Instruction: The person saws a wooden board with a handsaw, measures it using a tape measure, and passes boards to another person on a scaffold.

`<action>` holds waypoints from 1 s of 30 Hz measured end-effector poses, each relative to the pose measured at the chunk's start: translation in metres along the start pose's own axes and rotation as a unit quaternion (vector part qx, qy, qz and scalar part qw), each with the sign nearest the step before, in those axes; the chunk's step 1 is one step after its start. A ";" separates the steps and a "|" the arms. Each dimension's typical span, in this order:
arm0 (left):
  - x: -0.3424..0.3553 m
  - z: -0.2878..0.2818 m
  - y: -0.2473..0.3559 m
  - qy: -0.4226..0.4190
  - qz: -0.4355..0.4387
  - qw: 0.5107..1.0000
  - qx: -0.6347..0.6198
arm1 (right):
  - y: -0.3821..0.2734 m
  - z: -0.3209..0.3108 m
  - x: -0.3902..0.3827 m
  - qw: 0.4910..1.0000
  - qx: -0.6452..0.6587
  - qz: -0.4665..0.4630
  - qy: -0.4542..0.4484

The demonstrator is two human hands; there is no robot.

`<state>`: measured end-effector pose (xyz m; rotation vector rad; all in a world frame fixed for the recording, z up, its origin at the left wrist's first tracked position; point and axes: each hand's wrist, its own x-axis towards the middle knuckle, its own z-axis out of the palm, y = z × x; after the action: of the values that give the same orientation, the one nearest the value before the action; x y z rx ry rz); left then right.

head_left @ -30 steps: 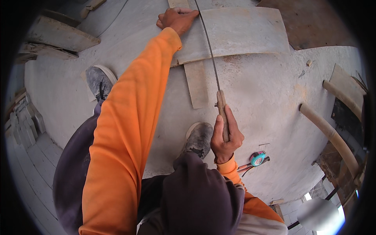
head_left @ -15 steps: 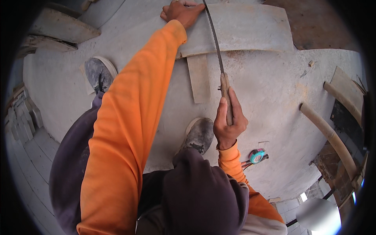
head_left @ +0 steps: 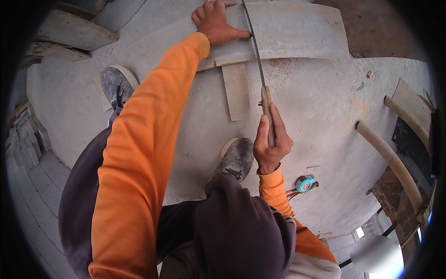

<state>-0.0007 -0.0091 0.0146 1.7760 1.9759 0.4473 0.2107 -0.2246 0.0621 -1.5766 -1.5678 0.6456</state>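
A wide grey-white board lies across the top of the view. My left hand rests flat on it with fingers spread. Its thumb points right and its tip meets the edge of a saw with a thin dark blade and a worn wooden handle. My right hand grips that handle, index finger and thumb along its sides. The blade runs away from me over the board, and its far end leaves the view. A short wooden strip sticks out from under the board's near edge.
A teal tape measure lies on the grey floor right of my right wrist, beside a tool that I cannot make out. Curved-looking poles lie at the right, a brown sheet at the upper right. Boards stand at the upper left.
My left hand has opened out, its thumb now stretched to the blade and lower along it; the left forearm has shifted slightly left. My right hand and the saw have barely moved.
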 end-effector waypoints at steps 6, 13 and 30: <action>-0.032 0.003 0.002 0.028 0.059 0.997 0.038 | 0.011 0.004 -0.003 0.999 0.004 -0.044 0.022; -0.029 0.009 0.008 -0.050 -0.016 0.997 0.052 | 0.020 0.012 -0.001 0.998 0.014 -0.048 0.040; -0.022 0.023 -0.004 -0.056 -0.019 0.995 0.084 | 0.008 0.011 0.003 0.999 0.004 -0.025 0.025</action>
<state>0.0092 -0.0331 -0.0044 1.8184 2.0152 0.1689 0.2071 -0.2193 0.0499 -1.5299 -1.5611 0.5805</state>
